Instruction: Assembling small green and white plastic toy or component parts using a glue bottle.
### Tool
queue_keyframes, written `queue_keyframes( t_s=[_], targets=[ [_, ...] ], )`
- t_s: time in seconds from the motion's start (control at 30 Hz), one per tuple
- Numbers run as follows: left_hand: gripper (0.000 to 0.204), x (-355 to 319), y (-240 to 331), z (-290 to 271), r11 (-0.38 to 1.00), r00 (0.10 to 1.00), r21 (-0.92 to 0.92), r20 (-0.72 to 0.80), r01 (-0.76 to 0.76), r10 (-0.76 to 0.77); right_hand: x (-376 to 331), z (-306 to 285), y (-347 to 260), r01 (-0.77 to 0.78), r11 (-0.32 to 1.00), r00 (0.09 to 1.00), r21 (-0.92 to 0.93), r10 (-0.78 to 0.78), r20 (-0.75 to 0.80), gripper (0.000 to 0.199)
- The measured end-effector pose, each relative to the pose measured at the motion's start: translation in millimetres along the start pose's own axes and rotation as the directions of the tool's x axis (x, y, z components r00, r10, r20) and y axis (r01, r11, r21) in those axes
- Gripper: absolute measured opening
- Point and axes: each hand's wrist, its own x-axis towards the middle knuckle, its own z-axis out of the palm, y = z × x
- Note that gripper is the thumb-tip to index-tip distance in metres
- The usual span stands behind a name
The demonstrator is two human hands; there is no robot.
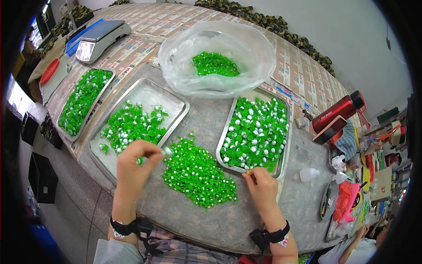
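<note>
Above the right edge of the left metal tray (183, 105), my left hand (134, 165) has thumb and fingers pinched together. A small whitish piece (167, 152), smeared by motion, shows at its fingertips. My right hand (263, 185) pinches a small yellowish thing (249, 173) by the near edge of the right metal tray (220, 152); its kind is too small to tell. Between the hands lies a loose pile of small green and white plastic parts (198, 171). Larger green pieces with white round tops (136, 123) partly cover the left tray, and similar pieces (257, 127) fill the right one.
Behind the trays stands a clear plastic bag (176, 66) with green parts inside. A third full tray (85, 101) and a scale (99, 39) are at left. To the right are a red bottle (334, 114), a phone (329, 130), a small white bottle (309, 174) and another person's arm (354, 244).
</note>
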Motion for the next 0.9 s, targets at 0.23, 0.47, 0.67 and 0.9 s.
queue_keyframes(
  t_s=[0.23, 0.47, 0.67, 0.9],
  targets=[
    [0.015, 20.1, -22.1, -20.9, 0.915, 0.931, 0.396, -0.358, 0.081, 0.072, 20.2, -0.5, 6.5, -0.072, 0.997, 0.997, 0.017, 0.072, 0.002, 0.015],
    [0.015, -17.6, 22.9, 28.0, 0.891, 0.484, -0.001, 0.84, 0.454, -0.246, 5.2, -29.5, 9.8, -0.496, 0.723, 0.812, 0.48, 0.192, 0.551, 0.018],
    [0.023, -28.9, 33.2, 71.6, 0.987, 0.337, 0.02, 0.939, 0.158, -0.072, -10.7, -30.8, -14.9, -0.239, 0.896, 0.819, 0.374, -0.021, 0.574, 0.024],
    [0.021, -33.3, 30.9, 99.2, 0.995, 0.512, -0.051, 0.859, 0.086, 0.0, -19.1, -26.9, 2.0, -0.12, 0.959, 0.857, 0.258, -0.032, 0.515, 0.028]
  ],
)
